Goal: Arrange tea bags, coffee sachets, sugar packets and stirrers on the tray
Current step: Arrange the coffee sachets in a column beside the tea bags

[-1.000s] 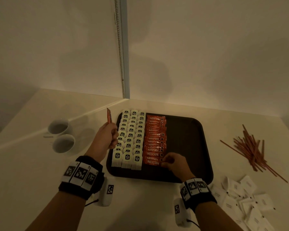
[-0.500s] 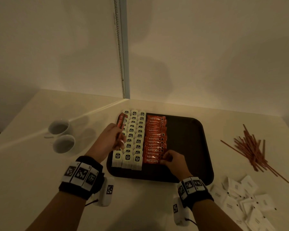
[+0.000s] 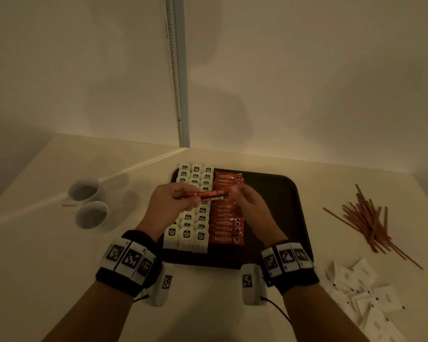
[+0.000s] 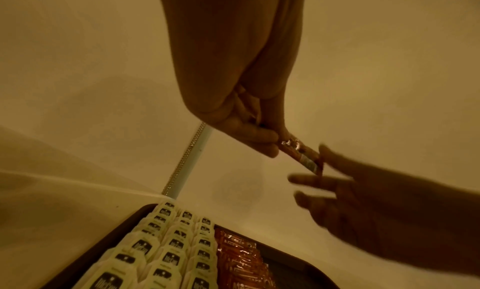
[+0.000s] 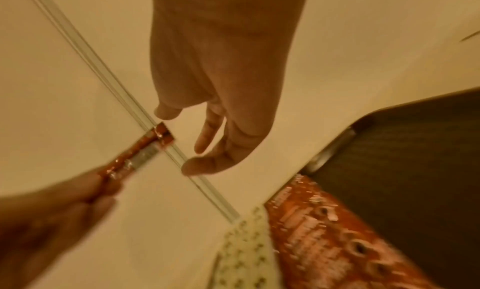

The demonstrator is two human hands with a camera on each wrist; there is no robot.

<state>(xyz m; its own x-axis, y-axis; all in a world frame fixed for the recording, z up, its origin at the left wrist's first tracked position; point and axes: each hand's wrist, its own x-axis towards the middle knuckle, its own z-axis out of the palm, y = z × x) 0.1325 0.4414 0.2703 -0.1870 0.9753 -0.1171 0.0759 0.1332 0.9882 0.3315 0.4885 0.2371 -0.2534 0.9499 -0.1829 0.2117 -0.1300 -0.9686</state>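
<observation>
Nearest the camera, 2 forearms reach in from 6 o'clock, each wrist wrapped in a black band carrying white coded markers. Sugar packets, white and loosely heaped, lie on the table at 4 o'clock, the pile cut off by the frame edge.

Above the dark tray, the left hand pinches a single red coffee sachet between thumb and curled fingers, holding it roughly level and pointing toward 3 o'clock. The right hand meets it with fingers spread and relaxed; the right wrist view shows a gap between its fingertips and the sachet's free end, while the left wrist view, blurred, suggests a finger may be brushing it.

Under the hands, 3 columns of tea bags fill the tray's 9 o'clock side, with 1 overlapping column of coffee sachets just beside them. The hands hide the middle of both blocks. The tray's 3 o'clock half is bare.

At 9 o'clock, 2 white cups stand touching on the table. At 3 o'clock lies a loose pile of brown stirrers, well apart from the tray. Beyond, a pale wall with a vertical strip and bead chain closes the scene at 12 o'clock.
</observation>
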